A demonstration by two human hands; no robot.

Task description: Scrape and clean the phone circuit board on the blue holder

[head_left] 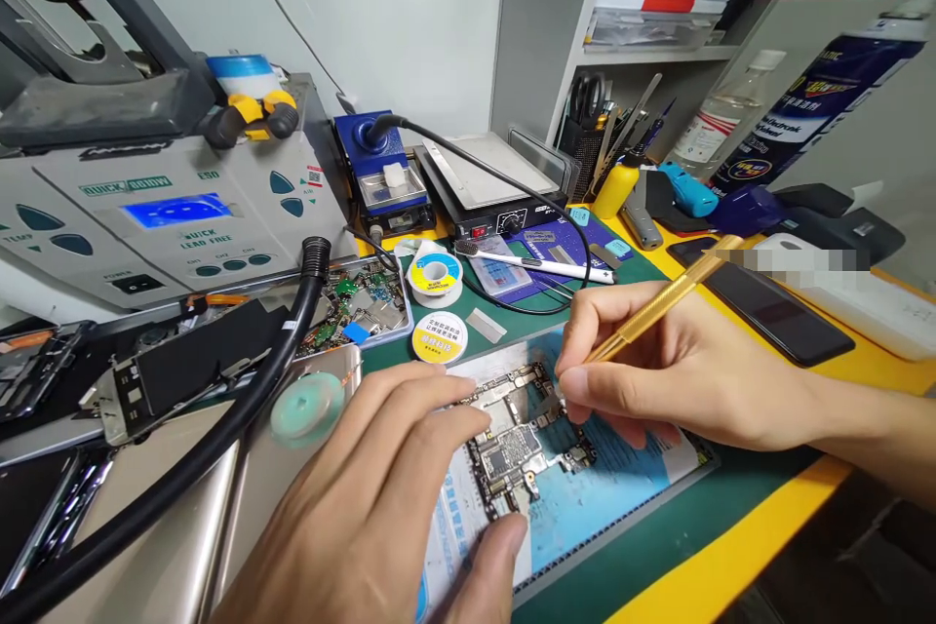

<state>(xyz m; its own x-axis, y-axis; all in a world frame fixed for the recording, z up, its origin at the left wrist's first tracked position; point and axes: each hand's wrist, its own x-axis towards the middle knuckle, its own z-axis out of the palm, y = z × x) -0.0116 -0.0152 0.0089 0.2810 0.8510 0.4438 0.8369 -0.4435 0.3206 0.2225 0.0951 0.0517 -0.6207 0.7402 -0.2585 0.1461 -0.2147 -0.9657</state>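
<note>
Left hand (358,497) half open, fingers and thumb pinning a phone logic board (523,444) on a blue printed sheet (618,487), which lies on a green bench mat (658,546) toward the bench's front edge. Right hand (673,380) closed in a pen grip on a gold-handled probe (658,307), tip at the board's upper right edge. Solder wire spool (435,275) sits beyond the board.
</note>
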